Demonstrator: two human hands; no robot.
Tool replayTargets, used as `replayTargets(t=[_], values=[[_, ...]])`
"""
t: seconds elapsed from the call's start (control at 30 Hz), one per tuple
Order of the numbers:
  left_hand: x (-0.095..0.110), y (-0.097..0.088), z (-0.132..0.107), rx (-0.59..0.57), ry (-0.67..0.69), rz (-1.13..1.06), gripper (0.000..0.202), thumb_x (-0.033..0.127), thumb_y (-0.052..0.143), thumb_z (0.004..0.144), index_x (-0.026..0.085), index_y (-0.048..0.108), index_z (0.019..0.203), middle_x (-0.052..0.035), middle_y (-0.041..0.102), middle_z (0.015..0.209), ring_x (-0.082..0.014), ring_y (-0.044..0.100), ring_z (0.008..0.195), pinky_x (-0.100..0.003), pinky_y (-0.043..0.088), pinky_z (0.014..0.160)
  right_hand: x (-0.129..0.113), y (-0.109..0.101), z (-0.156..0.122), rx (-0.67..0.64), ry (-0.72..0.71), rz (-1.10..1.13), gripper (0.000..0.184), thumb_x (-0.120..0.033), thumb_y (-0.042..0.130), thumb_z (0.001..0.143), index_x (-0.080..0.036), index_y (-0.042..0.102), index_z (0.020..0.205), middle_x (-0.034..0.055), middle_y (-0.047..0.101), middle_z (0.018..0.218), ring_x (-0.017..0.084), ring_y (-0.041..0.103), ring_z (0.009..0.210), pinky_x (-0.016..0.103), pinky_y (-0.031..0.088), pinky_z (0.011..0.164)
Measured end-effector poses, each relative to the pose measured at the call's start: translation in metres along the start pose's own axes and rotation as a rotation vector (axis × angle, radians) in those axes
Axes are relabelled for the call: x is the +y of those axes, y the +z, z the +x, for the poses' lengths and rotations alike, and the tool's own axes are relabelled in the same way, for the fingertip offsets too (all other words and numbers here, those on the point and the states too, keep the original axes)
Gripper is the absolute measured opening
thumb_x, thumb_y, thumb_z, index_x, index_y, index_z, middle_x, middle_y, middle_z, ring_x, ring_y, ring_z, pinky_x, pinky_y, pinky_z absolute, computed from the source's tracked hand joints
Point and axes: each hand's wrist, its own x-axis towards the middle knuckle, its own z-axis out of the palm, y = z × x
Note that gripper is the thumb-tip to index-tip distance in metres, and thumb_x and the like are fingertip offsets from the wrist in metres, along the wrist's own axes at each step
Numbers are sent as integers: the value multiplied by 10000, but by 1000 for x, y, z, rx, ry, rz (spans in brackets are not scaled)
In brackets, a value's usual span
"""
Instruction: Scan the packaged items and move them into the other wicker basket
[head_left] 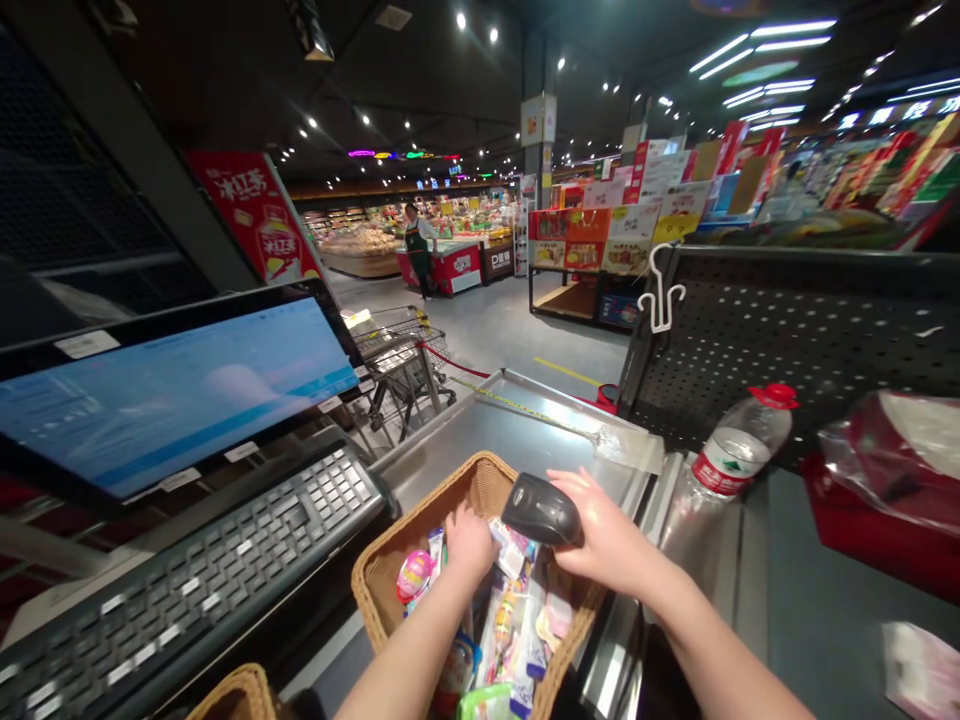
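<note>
At the checkout, lower centre of the frame
Right hand: the right hand (607, 535) is closed around a black handheld barcode scanner (541, 510), held just above the basket.
Left hand: the left hand (469, 545) sits at the near side of a woven tan wicker basket (480, 482); its fingers are hidden, so open or closed cannot be told.
Basket: brightly wrapped plastic packets (510, 625) fill it.
Right of frame: a clear plastic bottle with a red cap (742, 445) lies tilted beyond a brushed-steel counter (510, 440).
Writing: a red hanging banner (255, 215), upper left, reads 冰红茶.
</note>
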Motion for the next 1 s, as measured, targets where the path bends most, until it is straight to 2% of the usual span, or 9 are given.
replayTargets(t=[0.13, 0.27, 0.33, 0.4, 0.5, 0.63, 0.8, 1.0], values=[[-1, -2, -3, 41, -39, -21, 380, 350, 653, 747, 140, 718, 1057, -201, 597, 1322, -358, 372, 1384, -528, 231, 1136, 5, 3, 0, 13, -4, 12, 614, -152, 629, 621, -165, 582, 1233, 162, 590, 1352, 358, 457, 1345, 627, 162, 1185], [0, -5, -10, 109, -27, -78, 423, 323, 691, 717, 133, 693, 1096, -198, 586, 1347, -340, 396, 1378, -521, 247, 1138, 5, 6, 1, 16, -6, 10, 607, -156, 625, 618, -156, 585, 1224, 165, 609, 1322, 356, 462, 1339, 621, 166, 1184], [-2, -11, -17, 163, 11, -108, 391, 280, 675, 728, 153, 683, 1098, -166, 564, 1388, -311, 377, 1400, -506, 212, 1162, 3, 6, 1, 23, -1, 6, 586, -164, 625, 626, -154, 593, 1211, 163, 622, 1299, 352, 465, 1336, 612, 173, 1185], [-8, -22, -27, 225, 60, -128, 282, 226, 638, 750, 192, 691, 1025, -112, 554, 1415, -274, 340, 1428, -494, 137, 1194, -1, 5, 0, 40, 9, 5, 570, -177, 628, 635, -156, 596, 1204, 162, 625, 1293, 350, 470, 1332, 610, 176, 1185], [-23, -45, -52, 315, 114, -150, 135, 184, 583, 782, 219, 674, 874, -63, 572, 1403, -249, 325, 1440, -505, 71, 1206, -7, 5, -2, 63, 13, 5, 590, -183, 632, 636, -150, 584, 1223, 167, 612, 1316, 349, 470, 1334, 610, 169, 1187], [-54, -77, -93, 472, 123, -268, 114, 210, 557, 805, 214, 628, 715, -63, 615, 1350, -304, 349, 1424, -613, 142, 1156, -17, 8, -6, 65, -21, 6, 612, -186, 646, 630, -148, 576, 1236, 168, 616, 1309, 356, 467, 1334, 612, 176, 1182], [-90, -107, -139, 603, 63, -375, 182, 314, 550, 829, 225, 655, 711, -73, 605, 1362, -335, 341, 1423, -651, 214, 1116, -41, 15, -8, 46, -98, -7, 570, -231, 665, 661, -171, 586, 1222, 159, 610, 1318, 359, 468, 1329, 627, 178, 1172], [-120, -126, -181, 705, -8, -369, 212, 336, 536, 834, 225, 658, 701, -76, 618, 1346, -342, 342, 1423, -670, 180, 1123, -79, 22, -1, 6, -173, -27, 579, -204, 649, 639, -150, 583, 1212, 170, 613, 1301, 354, 459, 1333, 623, 155, 1176]])
